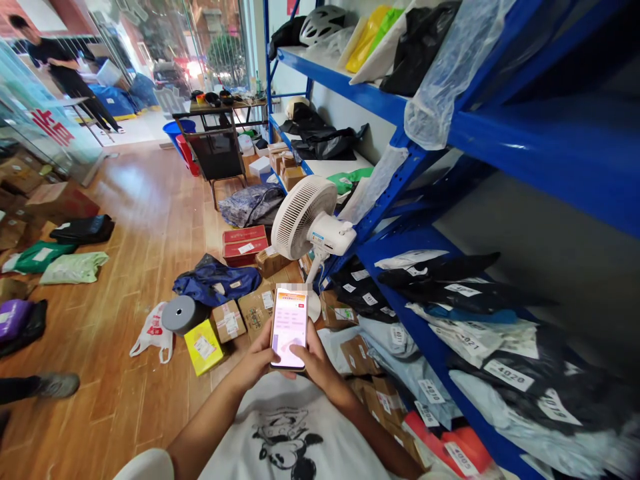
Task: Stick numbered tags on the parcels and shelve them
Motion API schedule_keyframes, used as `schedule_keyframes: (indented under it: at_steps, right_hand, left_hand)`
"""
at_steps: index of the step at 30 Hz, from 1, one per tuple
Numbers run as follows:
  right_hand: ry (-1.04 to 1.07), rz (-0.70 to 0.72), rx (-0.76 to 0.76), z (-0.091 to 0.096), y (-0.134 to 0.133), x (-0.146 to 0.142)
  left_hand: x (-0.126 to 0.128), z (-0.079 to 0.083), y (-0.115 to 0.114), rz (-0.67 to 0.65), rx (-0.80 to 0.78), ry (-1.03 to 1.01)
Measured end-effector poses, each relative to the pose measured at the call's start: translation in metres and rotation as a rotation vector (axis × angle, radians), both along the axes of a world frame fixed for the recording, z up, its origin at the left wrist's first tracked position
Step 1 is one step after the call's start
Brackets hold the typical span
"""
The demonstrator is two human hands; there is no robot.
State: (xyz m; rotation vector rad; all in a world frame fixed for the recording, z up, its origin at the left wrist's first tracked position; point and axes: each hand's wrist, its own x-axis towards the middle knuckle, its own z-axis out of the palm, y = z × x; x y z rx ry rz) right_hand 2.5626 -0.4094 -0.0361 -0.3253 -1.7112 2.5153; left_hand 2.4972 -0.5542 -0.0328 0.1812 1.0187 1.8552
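Note:
I hold a smartphone [289, 327] upright in front of my chest, its lit screen showing a pink and white page. My left hand [257, 360] wraps round its left edge and lower corner. My right hand [315, 357] grips the right edge, thumb toward the screen. Both hands are closed on the phone. Below them my white T-shirt with a black print [285, 433] fills the bottom of the view.
A blue shelf rack [415, 160] on the right holds labelled parcel bags [500, 373]. A white fan [305, 220] stands just ahead. Cardboard boxes [229, 321], a yellow box [203, 347], a grey roll [181, 313] and bags lie on the wooden floor. A person stands far back left [65, 67]; a shoe [57, 385] shows at left.

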Motion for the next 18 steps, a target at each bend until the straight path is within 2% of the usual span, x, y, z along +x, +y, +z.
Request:
schedule_keyframes:
  at_steps: [2,6,8,14,18]
  right_hand:
    - [-0.006,0.004,-0.046,-0.001,-0.002,-0.001]
    - [0.024,0.020,-0.254,-0.007,-0.004,-0.002]
    - [0.028,0.015,-0.294,-0.010,-0.004,-0.002]
    - [0.024,0.062,-0.246,-0.011,-0.003,0.000]
    - [0.015,0.069,-0.153,-0.007,-0.003,0.003]
  left_hand:
    - [-0.001,0.000,-0.001,-0.003,0.011,0.005]
    - [-0.002,-0.001,-0.004,0.004,0.011,-0.015]
    - [-0.002,-0.002,-0.005,0.006,0.004,-0.022]
    - [-0.001,0.003,-0.004,0.008,-0.009,0.012]
    - [0.000,0.007,-0.005,0.020,-0.007,0.024]
